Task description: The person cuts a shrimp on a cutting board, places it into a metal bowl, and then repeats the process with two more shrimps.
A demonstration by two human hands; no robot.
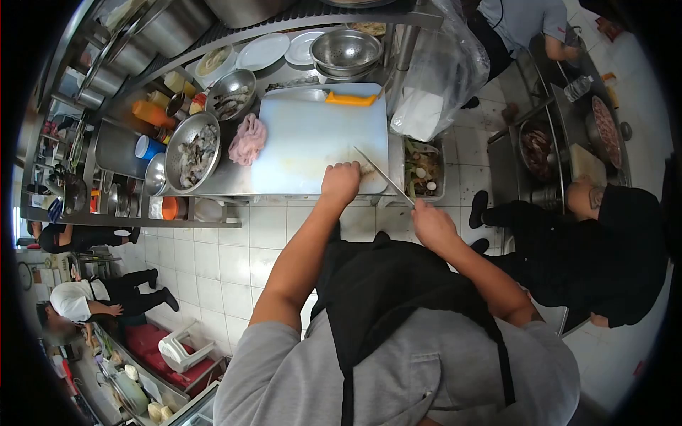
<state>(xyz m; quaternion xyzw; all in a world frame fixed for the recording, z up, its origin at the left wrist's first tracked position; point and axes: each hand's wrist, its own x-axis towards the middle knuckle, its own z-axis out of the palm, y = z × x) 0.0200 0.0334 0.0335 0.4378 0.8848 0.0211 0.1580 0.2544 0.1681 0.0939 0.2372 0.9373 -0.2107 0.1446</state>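
Observation:
My right hand (pixel 432 221) is wrapped round the handle of a long thin knife (pixel 381 172), whose blade points up and left over the right front part of a white cutting board (pixel 305 135). My left hand (pixel 342 182) rests with curled fingers at the board's front edge; whatever its fingers hold is hidden. Small brownish bits (pixel 368 169) lie beside it, near the blade. A yellow-handled knife (pixel 351 99) lies at the board's back. Left of the board is a crumpled pink cloth (pixel 248 140). A colander of shrimp (pixel 193 153) stands further left.
A scrap container (pixel 424 170) with greens and eggshell-like pieces adjoins the board's right side. Behind stand metal bowls (pixel 346 51) and white plates (pixel 263 52). A plastic bag (pixel 433 85) hangs at back right. A person in black (pixel 604 248) is on the right; others stand further off.

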